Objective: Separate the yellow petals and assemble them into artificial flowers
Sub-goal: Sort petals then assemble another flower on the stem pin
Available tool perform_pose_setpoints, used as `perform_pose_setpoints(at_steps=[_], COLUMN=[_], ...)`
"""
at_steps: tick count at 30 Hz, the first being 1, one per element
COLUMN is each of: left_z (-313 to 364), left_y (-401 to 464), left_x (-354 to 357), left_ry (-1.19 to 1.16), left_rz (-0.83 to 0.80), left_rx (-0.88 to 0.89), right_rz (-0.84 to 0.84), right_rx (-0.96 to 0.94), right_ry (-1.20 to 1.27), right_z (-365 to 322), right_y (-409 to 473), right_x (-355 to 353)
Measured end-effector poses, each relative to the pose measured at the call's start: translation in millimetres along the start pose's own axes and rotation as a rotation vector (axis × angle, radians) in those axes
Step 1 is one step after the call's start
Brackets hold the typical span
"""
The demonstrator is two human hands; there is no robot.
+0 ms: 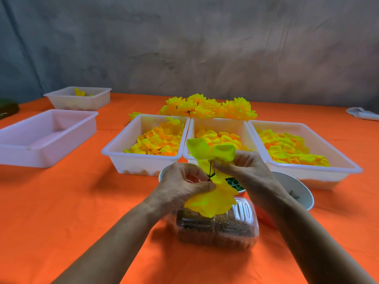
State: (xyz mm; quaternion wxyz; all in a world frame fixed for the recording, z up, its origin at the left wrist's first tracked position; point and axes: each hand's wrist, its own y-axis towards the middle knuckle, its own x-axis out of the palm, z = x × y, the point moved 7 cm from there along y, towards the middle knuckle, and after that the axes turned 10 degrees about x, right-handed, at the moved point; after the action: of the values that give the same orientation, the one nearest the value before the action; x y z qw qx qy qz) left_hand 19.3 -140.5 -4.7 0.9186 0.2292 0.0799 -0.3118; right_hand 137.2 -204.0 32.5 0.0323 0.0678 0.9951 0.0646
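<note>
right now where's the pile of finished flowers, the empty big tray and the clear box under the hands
pile of finished flowers (207,107), head view, on the yellow blooms at the pile's middle
empty big tray (14,148), head view, on its near white rim
clear box (217,230), head view, on its front wall

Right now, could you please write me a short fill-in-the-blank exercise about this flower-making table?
1. The tablecloth is ____ in colour.
2. Behind the hands, ____ white trays stand side by side holding yellow petals.
3. The finished flowers lie ____ those trays.
4. Both the left hand and right hand hold a petal piece coloured ____.

Missing words: orange; three; behind; yellow
</note>
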Motion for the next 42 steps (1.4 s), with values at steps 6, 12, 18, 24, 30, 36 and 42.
perform_pose_setpoints(at_steps=[6,12,18,24,30,36,42], left_z=[-1.3,-1.2,-3.4,-3.5,-1.0,-1.3,1.3], left_y=[-0.3,0.7,1.3,2.2,0.2,-0.3,-2.5], left_x=[-0.7,-1.9,-2.9,-2.8,-0.5,0.9,-0.1], left_ry=[0.021,0.081,0.091,0.066,0.013,-0.035,-0.081], left_rz=[0.004,0.01,0.021,0.006,-0.003,-0.004,-0.043], left_rx=[-0.007,-0.002,0.003,0.003,0.004,-0.006,0.001], right_rz=[-0.046,-0.049,-0.038,-0.039,-0.049,0.024,0.211], right_rx=[-0.017,-0.009,-0.02,-0.035,-0.07,-0.334,-0.585], right_ry=[-0.004,0.005,-0.001,0.017,0.037,-0.164,-0.582], right_z=[-4.7,-5.9,-9.6,-12.9,-9.6,-23.3,-36.6], right_y=[-0.6,-1.7,-3.0,-4.9,-5.6,-11.3,-21.1], right_x=[6.5,7.1,6.1,6.1,5.3,3.0,3.0])
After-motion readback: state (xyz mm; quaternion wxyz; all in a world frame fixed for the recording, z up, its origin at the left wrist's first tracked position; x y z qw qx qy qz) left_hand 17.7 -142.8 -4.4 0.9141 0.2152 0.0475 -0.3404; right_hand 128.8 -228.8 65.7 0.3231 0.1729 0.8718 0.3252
